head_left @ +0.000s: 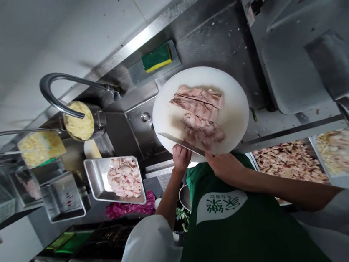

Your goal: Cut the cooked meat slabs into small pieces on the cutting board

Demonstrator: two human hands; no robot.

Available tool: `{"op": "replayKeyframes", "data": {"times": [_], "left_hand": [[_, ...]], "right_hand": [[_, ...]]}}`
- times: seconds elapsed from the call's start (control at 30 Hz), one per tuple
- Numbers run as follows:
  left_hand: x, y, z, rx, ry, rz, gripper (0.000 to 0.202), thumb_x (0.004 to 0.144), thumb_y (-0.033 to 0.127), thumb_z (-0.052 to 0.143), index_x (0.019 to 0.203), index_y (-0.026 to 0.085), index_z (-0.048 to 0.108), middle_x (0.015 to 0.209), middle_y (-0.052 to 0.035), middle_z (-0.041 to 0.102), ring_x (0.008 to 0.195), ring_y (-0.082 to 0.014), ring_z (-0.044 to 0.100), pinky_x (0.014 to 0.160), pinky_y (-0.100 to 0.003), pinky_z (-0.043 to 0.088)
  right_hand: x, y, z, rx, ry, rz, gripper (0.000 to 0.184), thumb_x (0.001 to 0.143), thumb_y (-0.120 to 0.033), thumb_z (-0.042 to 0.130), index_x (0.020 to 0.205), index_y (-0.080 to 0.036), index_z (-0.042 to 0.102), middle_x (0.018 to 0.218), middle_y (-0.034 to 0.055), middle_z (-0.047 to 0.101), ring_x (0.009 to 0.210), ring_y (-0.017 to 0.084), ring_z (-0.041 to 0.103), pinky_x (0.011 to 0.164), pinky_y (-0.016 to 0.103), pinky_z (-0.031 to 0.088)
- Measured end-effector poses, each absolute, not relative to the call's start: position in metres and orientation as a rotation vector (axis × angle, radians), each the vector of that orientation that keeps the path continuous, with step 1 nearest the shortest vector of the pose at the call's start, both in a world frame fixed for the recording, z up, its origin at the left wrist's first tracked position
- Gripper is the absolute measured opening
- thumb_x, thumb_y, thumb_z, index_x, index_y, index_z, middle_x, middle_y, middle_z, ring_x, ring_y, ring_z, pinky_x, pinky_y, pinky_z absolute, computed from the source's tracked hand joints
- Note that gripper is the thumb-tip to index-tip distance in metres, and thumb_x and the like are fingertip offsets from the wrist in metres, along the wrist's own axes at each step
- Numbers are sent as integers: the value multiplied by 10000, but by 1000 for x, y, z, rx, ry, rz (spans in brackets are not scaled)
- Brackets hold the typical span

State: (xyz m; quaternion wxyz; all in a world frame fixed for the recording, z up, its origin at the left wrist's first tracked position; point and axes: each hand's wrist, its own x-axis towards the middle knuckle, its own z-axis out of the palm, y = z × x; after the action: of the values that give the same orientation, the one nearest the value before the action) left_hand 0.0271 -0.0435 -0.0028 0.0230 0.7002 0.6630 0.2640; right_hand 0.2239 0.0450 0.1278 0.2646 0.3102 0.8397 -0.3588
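Note:
My right hand (227, 168) is wrapped round the handle of a knife (178, 142), whose blade points left over the near edge of a round white cutting board (237, 98). Close against the near side of the blade is my left hand (181, 157), fingers curled and closed; what they grip, if anything, is hidden. Pale meat lies on the board beyond the knife: larger slabs (198, 101) at the back, with a cut line running across them, and thin slices (202, 130) heaped nearer to me.
A metal tray of sliced meat (125, 178) stands to the left, near a faucet (61, 104) and a pot of pale yellow slices (79, 121). Behind the board lies a green-yellow sponge (156, 58). To the right are a tray of chopped meat (288, 162) and large metal equipment (297, 75).

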Motion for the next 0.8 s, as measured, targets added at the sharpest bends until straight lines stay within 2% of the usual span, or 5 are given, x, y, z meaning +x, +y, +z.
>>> {"op": "replayKeyframes", "data": {"times": [0.23,0.43,0.6,0.8], "left_hand": [[27,-39,-11,2083,1978,761,125,925,273,578,871,185,648,862,-71,624,879,-201,572,813,-374,483],[27,-37,-8,2102,1974,753,122,926,247,570,868,179,653,840,-70,618,887,-198,568,792,-350,490],[28,-37,-9,2062,1955,864,89,918,220,588,919,168,661,884,-79,640,948,-202,581,838,-357,493],[26,-39,-10,1980,1945,779,100,917,236,599,950,174,671,926,-87,662,981,-205,606,847,-363,513]], "right_hand": [[239,37,131,884,2247,-949,318,925,-48,306,1144,-86,534,822,149,722,812,264,725,641,300,491],[250,33,138,882,2145,-1005,306,909,-32,310,1119,-114,517,788,120,714,798,255,722,624,287,455],[251,36,139,888,2111,-1028,304,915,-48,299,1123,-114,509,838,152,716,831,274,717,635,312,454],[268,28,135,903,2024,-1066,308,901,-39,310,1092,-125,536,757,114,698,748,256,707,622,310,448]]}}
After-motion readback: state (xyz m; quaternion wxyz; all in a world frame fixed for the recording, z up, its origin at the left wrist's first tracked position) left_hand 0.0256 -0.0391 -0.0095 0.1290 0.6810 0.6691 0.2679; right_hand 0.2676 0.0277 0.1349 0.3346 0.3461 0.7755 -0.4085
